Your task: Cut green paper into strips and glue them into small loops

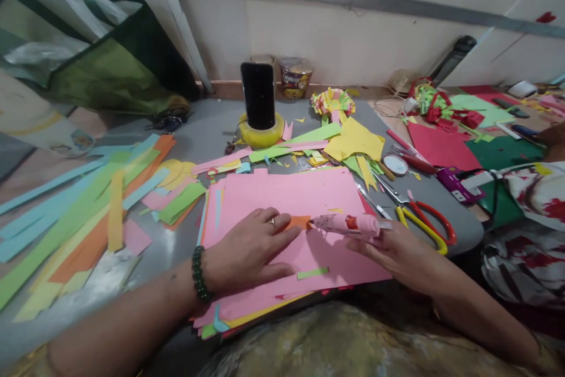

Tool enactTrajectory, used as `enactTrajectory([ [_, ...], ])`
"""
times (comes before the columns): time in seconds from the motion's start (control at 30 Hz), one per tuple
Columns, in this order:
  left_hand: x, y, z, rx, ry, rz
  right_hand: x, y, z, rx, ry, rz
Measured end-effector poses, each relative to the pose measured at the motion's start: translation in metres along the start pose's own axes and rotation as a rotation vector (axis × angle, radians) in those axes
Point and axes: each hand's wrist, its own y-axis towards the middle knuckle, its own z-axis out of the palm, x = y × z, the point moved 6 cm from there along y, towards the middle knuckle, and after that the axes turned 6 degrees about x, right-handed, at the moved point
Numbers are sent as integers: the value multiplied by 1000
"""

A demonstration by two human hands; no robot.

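Observation:
A stack of coloured paper with a pink sheet [247, 189] on top lies in front of me. My left hand [251, 247], with a ring and a green bead bracelet, rests flat on it, fingers stretched out. Its fingertips are beside a small orange paper strip [301, 222]. My right hand [397, 253] is wrapped round a pink glue gun [346, 224], a clear stick showing at its rear. The nozzle points left at the strip's right end; whether they touch I cannot tell. A short green paper strip [312, 273] lies nearer me on the pink sheet.
Coloured paper strips [88, 230] spread over the left. A phone [258, 94] stands in a yellow tape roll [262, 132] behind the stack. Scissors [426, 221] lie at right, near a yellow paper piece [355, 140]. A green bag [119, 59] stands back left; a person's hand [554, 142] shows far right.

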Motion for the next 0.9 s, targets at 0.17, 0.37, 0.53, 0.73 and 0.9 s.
enactTrajectory([
  [0.17,-1,1,0,31,4,-15,1,2,0,41,-66,8],
  [0.37,-1,2,0,68,-9,-22,5,3,-3,-3,-147,-59],
  [0.53,-1,2,1,67,-1,-22,3,4,-5,-26,-177,-70],
  [0.73,-1,2,1,54,7,-25,2,2,-6,-51,-198,-89],
  [0.9,-1,1,0,42,-2,-25,3,1,-4,-64,-205,-125],
])
